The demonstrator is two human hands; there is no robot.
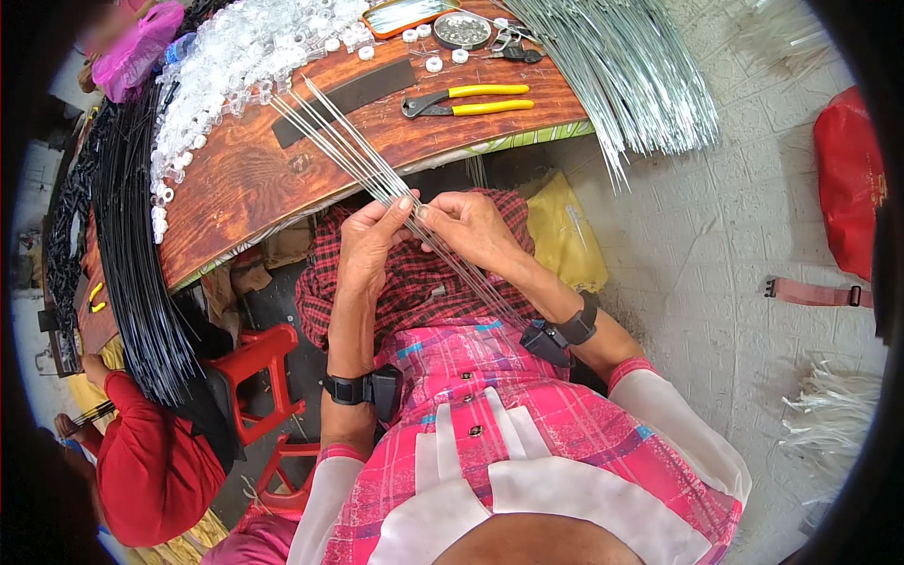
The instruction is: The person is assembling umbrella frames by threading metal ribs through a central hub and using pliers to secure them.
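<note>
Several thin silvery wires point(350, 149) run slantwise across my lap, their far ends fanned out over the wooden table point(221, 207). My left hand point(369, 240) is closed on the bundle, thumb on top. Close beside it, my right hand point(471, 226) pinches the same wires between thumb and fingers; what lies under its fingertips is too small to tell. The near ends of the wires reach back toward my right wrist. Beneath the far wire tips lies a flat dark strip point(377, 89). Nippers with yellow handles point(480, 91) rest to its right.
Clear plastic pieces point(226, 66) are heaped at the table's back left, with white rings point(433, 64) near a round dish point(461, 30). Silvery wires point(631, 75) overhang the right end, black ones point(137, 226) the left. A person in red point(165, 461) sits left by a red stool point(254, 377).
</note>
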